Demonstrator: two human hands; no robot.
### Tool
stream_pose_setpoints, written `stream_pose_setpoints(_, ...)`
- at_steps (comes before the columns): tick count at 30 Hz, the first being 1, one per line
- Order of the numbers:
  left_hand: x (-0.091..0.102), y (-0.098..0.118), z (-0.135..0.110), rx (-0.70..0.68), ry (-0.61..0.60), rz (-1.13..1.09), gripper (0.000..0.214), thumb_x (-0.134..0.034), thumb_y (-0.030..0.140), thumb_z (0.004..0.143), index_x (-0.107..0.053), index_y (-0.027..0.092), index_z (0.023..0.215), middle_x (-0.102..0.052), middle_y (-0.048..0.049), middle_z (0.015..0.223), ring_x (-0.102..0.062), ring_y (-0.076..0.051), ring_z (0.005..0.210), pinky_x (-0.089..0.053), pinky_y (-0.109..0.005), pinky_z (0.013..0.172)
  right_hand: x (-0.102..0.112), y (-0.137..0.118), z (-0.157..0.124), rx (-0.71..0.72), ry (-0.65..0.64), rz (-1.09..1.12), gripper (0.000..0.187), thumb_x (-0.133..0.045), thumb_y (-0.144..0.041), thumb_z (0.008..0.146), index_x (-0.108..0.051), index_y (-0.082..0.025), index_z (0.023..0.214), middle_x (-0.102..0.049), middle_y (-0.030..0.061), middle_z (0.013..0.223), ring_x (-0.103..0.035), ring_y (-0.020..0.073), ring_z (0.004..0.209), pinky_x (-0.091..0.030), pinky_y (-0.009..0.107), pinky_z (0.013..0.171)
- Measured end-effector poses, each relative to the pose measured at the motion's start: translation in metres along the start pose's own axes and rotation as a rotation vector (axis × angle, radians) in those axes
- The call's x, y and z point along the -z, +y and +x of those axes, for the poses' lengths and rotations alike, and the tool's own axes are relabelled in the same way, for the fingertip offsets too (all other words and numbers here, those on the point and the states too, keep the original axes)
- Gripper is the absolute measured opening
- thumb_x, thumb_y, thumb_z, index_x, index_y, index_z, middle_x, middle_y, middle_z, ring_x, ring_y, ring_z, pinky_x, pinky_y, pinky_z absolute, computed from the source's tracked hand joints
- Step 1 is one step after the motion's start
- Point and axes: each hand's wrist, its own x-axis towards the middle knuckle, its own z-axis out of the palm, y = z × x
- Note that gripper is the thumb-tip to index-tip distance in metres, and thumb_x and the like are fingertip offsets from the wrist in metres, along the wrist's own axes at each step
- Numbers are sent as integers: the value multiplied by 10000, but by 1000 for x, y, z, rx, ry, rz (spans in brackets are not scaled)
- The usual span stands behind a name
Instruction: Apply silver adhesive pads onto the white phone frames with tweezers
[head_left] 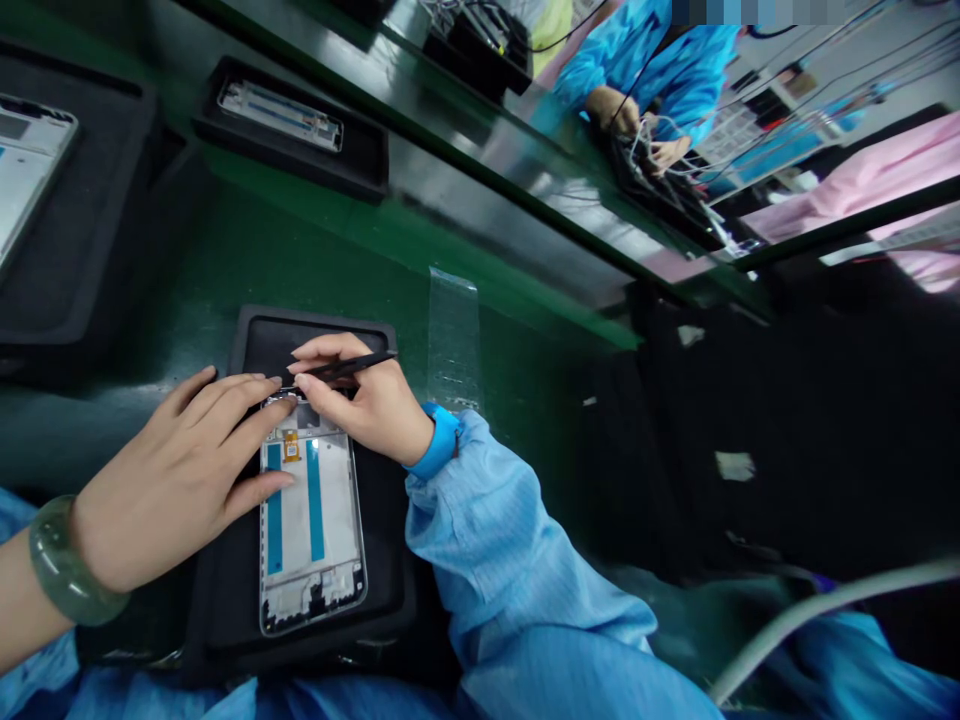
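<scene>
A phone frame with white backing and two blue strips lies in a black foam tray in front of me. My left hand rests flat on the frame's upper left, fingers stretched out, index fingertip at its top edge. My right hand is closed around black tweezers, whose tip touches the frame's top edge beside my left fingertip. A small orange part sits near the frame's top.
A clear plastic strip lies on the green mat right of the tray. Two more black trays with phone frames stand at the back left. Another person in blue handles cables at the far right bench.
</scene>
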Motion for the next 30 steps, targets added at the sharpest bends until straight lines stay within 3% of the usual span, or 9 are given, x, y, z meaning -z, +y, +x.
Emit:
stream_pose_setpoints(8, 1, -1, 1, 10, -7, 4, 583, -438, 539, 907, -519, 117, 1302, -572, -176, 1254, -526, -338, 1172, -376, -561, 1035, -10, -1, 4, -18, 104, -67, 188, -563, -249, 881, -574, -170, 1051, -670, 36, 953, -675, 123, 858, -581, 236, 766)
stream_pose_setpoints(14, 0, -2, 0, 12, -13, 4, 581, -446, 532, 908, -515, 110, 1301, -566, -175, 1264, -520, -333, 1180, -371, -563, 1044, -10, -1, 2, 38, 117, -129, 172, -558, -251, 878, -580, -168, 1027, -671, 36, 955, -671, 115, 843, -578, 226, 772)
stream_pose_setpoints(21, -1, -2, -1, 19, -7, 4, 563, -458, 526, 905, -516, 136, 1308, -568, -164, 1272, -518, -330, 1189, -373, -560, 1046, -6, 0, 0, 9, 163, -117, 166, -564, -235, 870, -578, -164, 1020, -670, 23, 897, -676, 108, 790, -574, 206, 715)
stream_pose_setpoints(26, -1, -3, 0, 25, -11, -3, 574, -450, 538, 904, -518, 130, 1302, -570, -164, 1277, -517, -330, 1196, -362, -562, 1058, -4, 0, 0, 168, 63, -258, 173, -519, -249, 912, -590, -162, 1044, -680, 58, 1004, -668, 138, 915, -547, 259, 854)
stream_pose_setpoints(28, -1, -3, 0, 24, -5, 0, 576, -439, 537, 909, -503, 138, 1320, -566, -160, 1289, -516, -327, 1199, -372, -556, 1050, -2, 0, -1, 236, 86, -271, 159, -523, -256, 919, -602, -167, 1025, -685, 59, 1013, -662, 143, 945, -535, 267, 882)
stream_pose_setpoints(30, -1, -3, -1, 18, 4, 10, 564, -430, 532, 915, -498, 153, 1327, -565, -152, 1293, -517, -323, 1196, -385, -551, 1036, 0, 0, -1, 207, 150, -220, 154, -536, -274, 919, -601, -166, 1006, -689, 54, 981, -669, 136, 892, -551, 255, 826)
